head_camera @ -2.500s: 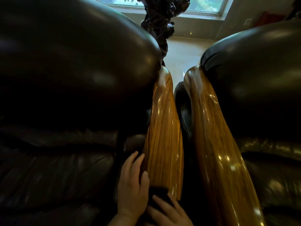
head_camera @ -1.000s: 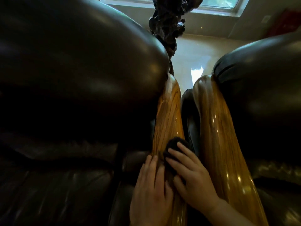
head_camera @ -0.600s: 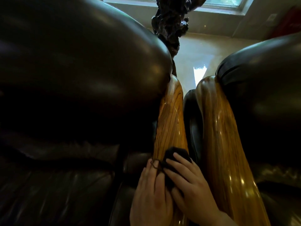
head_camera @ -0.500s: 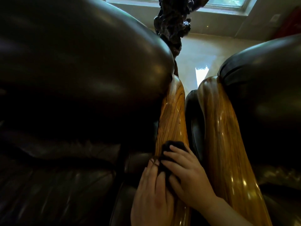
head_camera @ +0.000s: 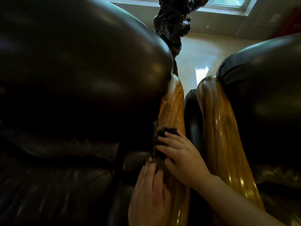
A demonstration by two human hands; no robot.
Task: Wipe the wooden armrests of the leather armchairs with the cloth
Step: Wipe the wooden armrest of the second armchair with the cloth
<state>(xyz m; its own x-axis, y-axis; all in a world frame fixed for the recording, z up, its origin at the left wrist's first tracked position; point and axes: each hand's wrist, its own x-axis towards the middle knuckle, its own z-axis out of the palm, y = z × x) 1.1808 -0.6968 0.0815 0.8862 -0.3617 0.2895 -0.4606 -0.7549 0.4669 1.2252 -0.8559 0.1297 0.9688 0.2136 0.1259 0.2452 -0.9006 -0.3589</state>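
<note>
Since half a second before, the right hand point(head_camera: 182, 159) had pushed the dark cloth point(head_camera: 164, 136) a little farther up the wooden armrest point(head_camera: 171, 105) of the left armchair point(head_camera: 73, 79), while the left hand point(head_camera: 149, 194) had stayed lower down. The right hand lay with its fingers point(head_camera: 166, 138) spread and curled over the cloth, pressing it flat against the wood rather than closing into a fist. The left hand was open and flat against the inner side of the same armrest, fingers together, one fingertip point(head_camera: 152, 159) just below the cloth's lower edge; whether it touched the cloth could not be told. The second armrest point(head_camera: 224, 136), glossy and bare, ran beside it on the right armchair point(head_camera: 263, 88). A dark gnarled carving point(head_camera: 172, 25) stood beyond the chairs, below a window point(head_camera: 228, 4).
</note>
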